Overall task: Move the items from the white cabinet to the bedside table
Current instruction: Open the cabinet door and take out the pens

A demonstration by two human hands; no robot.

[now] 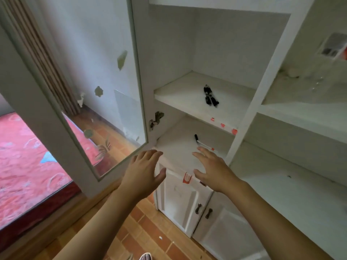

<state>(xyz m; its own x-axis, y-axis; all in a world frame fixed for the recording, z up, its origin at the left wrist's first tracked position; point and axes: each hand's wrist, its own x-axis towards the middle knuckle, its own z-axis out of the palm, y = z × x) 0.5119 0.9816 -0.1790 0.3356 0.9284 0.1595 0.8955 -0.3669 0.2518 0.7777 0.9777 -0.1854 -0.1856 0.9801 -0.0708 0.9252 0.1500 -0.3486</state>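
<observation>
Figure on the shelf above the pen.

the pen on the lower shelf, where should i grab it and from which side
Pinch the pen around its white barrel, coming in from the open cabinet front with the right hand, which is nearest. It lies flat and slanted, black cap toward the back, so fingers can straddle the barrel from above.

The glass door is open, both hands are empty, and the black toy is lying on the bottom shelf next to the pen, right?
Not quite. The head view shows the black toy alone on the shelf above; only the pen lies on the bottom shelf. The rest holds: the glass door is open, and the left hand and right hand are empty.
</observation>
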